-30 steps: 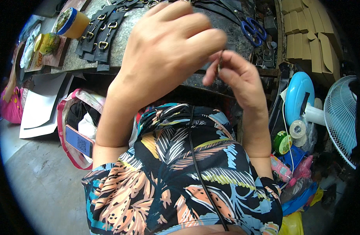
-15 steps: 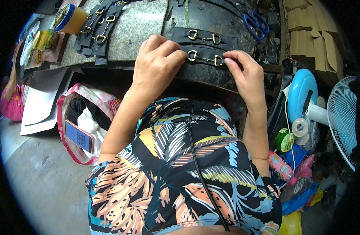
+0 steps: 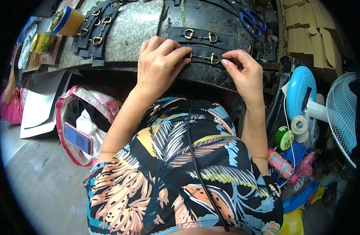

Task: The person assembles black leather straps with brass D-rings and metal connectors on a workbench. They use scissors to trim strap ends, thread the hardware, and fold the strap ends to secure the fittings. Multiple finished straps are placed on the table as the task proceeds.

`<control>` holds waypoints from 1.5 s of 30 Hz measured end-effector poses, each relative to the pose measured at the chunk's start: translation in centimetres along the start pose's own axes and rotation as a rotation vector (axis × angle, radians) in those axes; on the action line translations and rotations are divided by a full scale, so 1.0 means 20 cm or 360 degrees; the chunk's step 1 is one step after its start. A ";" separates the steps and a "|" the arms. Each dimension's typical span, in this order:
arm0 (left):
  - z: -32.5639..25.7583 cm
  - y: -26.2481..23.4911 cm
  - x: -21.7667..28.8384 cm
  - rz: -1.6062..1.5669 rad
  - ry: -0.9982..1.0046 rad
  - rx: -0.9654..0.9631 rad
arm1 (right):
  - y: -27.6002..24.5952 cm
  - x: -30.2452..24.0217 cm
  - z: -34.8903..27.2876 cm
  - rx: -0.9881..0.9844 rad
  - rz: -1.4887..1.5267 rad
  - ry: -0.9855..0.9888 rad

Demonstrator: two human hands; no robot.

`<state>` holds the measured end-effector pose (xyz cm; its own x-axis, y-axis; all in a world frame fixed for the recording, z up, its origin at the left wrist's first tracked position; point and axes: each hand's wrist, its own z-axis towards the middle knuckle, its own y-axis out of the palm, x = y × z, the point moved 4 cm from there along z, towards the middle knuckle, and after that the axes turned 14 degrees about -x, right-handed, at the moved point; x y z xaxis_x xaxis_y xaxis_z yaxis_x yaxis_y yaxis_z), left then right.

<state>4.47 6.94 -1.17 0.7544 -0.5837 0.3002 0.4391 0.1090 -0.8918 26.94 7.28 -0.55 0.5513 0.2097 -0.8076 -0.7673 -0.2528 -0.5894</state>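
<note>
A black leather strap [image 3: 203, 62] with a gold-coloured horsebit [image 3: 203, 57] on it lies at the bench's near edge. My left hand [image 3: 158, 64] pinches its left end, thumb and forefinger covering most of the left ring. At the other end, my right hand [image 3: 245, 74] is closed with thumb and forefinger beside the right ring. Just beyond lies a second black strap [image 3: 223, 40] with a matching horsebit, touched by neither hand. More black straps with horsebits [image 3: 97, 41] overlap in a pile at the far left.
Blue-handled scissors [image 3: 252, 23] lie on the dark bench [image 3: 203, 17] at the far right. A tub of glue-like paste [image 3: 68, 21] stands far left. Below it are a bag [image 3: 72, 150] and a phone [image 3: 77, 138]. Right of me are a fan [image 3: 342, 109] and cardboard pieces [image 3: 311, 39].
My left thumb and forefinger have slid right over the strap's left ring, which showed fully before. My right hand keeps its place at the right ring. The whole view has shifted slightly.
</note>
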 end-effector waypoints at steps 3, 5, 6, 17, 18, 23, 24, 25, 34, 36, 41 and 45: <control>0.00 0.00 0.00 0.0005 0.0003 0.0037 | 0.01 0.01 0.01 0.0036 0.0010 0.0038; 0.00 0.01 0.01 0.0003 -0.0001 0.0048 | 0.01 0.01 0.01 0.0039 0.0005 0.0033; 0.00 0.01 0.01 0.0007 -0.0003 0.0049 | 0.01 0.01 0.01 0.0042 0.0007 0.0036; 0.00 0.00 0.00 -0.0015 -0.0023 -0.0066 | 0.02 0.02 0.00 0.0039 0.0035 0.0054; 0.01 -0.01 0.00 -0.0014 -0.0024 -0.0026 | 0.02 0.02 0.00 0.0033 0.0025 0.0064; 0.07 -0.06 0.11 -0.0106 0.0150 0.0013 | 0.00 -0.11 -0.01 0.0023 -0.0080 -0.0412; 0.09 -0.07 0.14 -0.0218 0.0209 -0.0050 | 0.00 -0.14 -0.01 -0.0014 -0.0097 -0.0511; 0.11 -0.08 0.17 -0.0277 0.0284 -0.0049 | -0.01 -0.16 -0.02 0.0016 -0.0056 -0.0557; 0.04 -0.12 0.11 -0.2176 -0.0472 0.0181 | 0.17 -0.17 -0.04 -0.0370 0.0576 -0.0303; 0.02 -0.09 0.10 -0.2385 -0.0546 0.0220 | 0.18 -0.14 -0.05 -0.0358 0.0681 -0.0117; 0.02 -0.07 0.05 -0.1431 -0.0438 0.0211 | 0.05 -0.11 0.00 -0.0151 0.0231 -0.0225; 0.04 -0.05 0.05 -0.0418 -0.0264 0.0019 | 0.02 -0.08 0.05 -0.0070 -0.0250 -0.0220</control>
<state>5.09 6.85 0.29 0.6830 -0.4542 0.5720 0.6349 -0.0182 -0.7724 25.42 7.82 0.50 0.6104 0.3762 -0.6971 -0.6588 -0.2474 -0.7104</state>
